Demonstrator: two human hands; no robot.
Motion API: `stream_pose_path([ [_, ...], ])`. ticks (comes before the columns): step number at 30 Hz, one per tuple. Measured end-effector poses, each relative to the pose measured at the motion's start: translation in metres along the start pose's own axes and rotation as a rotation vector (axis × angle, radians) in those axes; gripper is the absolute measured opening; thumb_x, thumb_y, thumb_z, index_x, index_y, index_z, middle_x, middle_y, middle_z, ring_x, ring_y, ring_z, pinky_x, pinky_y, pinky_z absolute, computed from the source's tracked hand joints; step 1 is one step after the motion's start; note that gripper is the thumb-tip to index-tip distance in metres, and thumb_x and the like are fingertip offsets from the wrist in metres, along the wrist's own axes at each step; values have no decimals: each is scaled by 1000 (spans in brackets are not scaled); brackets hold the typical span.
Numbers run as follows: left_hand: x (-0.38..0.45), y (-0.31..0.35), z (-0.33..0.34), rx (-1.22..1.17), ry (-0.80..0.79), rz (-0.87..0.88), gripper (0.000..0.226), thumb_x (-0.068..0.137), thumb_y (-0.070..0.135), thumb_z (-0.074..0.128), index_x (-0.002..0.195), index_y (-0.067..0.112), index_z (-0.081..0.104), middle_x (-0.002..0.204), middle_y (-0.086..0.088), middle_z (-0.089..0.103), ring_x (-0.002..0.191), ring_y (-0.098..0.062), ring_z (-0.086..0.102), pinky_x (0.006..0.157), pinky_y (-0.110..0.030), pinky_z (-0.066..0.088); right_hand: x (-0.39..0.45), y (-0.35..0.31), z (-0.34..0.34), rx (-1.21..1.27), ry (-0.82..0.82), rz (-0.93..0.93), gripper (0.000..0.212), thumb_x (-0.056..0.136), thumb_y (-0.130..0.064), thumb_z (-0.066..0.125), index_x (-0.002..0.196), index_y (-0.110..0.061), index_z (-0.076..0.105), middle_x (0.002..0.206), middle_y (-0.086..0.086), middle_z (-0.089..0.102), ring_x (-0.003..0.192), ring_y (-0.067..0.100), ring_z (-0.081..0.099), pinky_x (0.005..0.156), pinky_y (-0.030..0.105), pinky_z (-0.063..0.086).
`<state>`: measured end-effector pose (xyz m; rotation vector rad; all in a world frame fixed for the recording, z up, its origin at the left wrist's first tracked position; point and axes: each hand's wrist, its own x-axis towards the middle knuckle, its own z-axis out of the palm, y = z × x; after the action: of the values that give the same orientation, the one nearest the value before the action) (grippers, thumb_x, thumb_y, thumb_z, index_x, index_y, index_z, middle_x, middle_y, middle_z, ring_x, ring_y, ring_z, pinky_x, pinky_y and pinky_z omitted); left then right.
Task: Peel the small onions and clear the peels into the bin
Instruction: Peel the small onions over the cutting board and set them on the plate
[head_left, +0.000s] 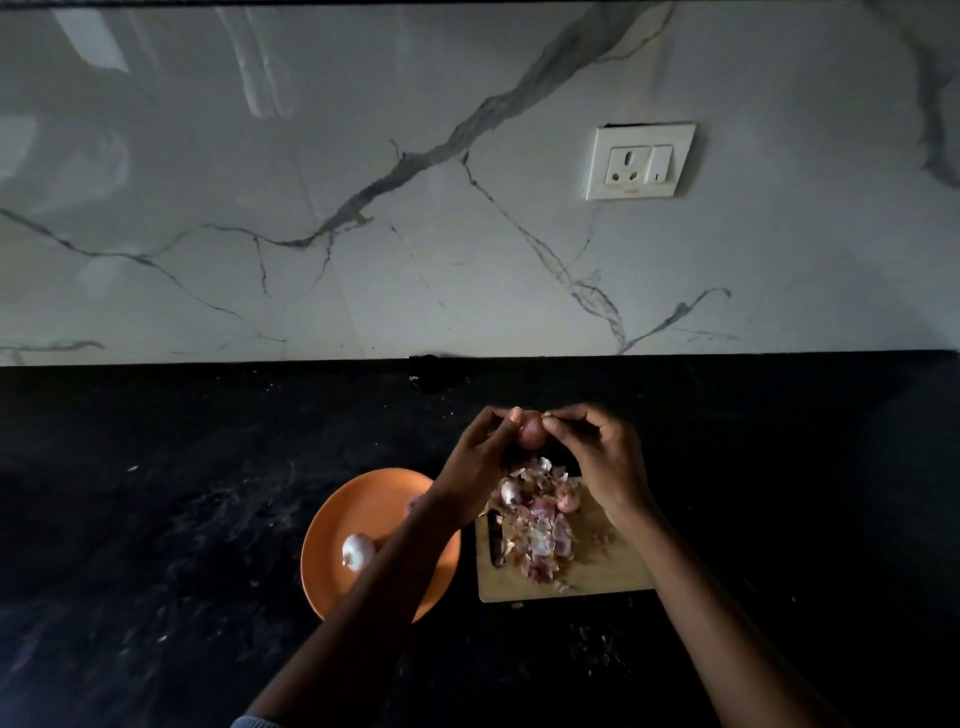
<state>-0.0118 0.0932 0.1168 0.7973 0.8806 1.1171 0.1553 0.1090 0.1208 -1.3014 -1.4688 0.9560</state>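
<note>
Skin on the small pinkish round onion (531, 435) above our wooden cutting board (597, 569) looks papery and fragile, so our left hand (480, 457) cradles the slippery bulb while our right hand (597, 457) pinches its top.

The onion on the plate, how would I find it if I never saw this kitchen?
Find the orange plate on the black counter, left of the wooden cutting board. A pale peeled onion lies on it in plain view. It looks whitish and bare, unlike the pink peels heaped on the board.
</note>
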Motion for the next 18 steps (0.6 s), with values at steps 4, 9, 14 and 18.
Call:
stream_pose_path([
  [4, 1, 1, 4, 23, -15, -14, 40, 100, 30, 48, 125, -1, 51, 111, -13, 61, 91, -15, 67, 73, -24, 55, -7, -2, 6, -146, 102, -80, 10, 96, -25, 66, 103, -18, 69, 97, -6, 70, 93, 9, 66, 74, 7, 48],
  [9, 4, 2, 11, -24, -15, -98, 53, 105, 40, 39, 132, -4, 48, 107, -17, 61, 83, -15, 65, 72, -27, 53, -11, -1, 15, -275, 183, -168, 18, 101, -22, 57, 112, -10, 65, 106, 4, 68, 98, 14, 63, 79, 13, 47],
  [14, 2, 4, 18, -86, -31, -212, 52, 106, 44, 32, 122, 3, 59, 93, -13, 69, 73, -16, 66, 65, -27, 56, -11, -2, 11, -256, 153, -101, 22, 102, -26, 54, 117, -13, 64, 111, 2, 67, 100, 15, 64, 78, 26, 51],
  [18, 6, 4, 15, -91, 18, -159, 53, 106, 42, 34, 128, -1, 55, 98, -18, 71, 76, -21, 70, 64, -27, 57, -7, -3, 2, -172, 78, -124, 18, 98, -27, 61, 113, -20, 69, 110, -7, 71, 105, 6, 65, 87, 17, 51],
])
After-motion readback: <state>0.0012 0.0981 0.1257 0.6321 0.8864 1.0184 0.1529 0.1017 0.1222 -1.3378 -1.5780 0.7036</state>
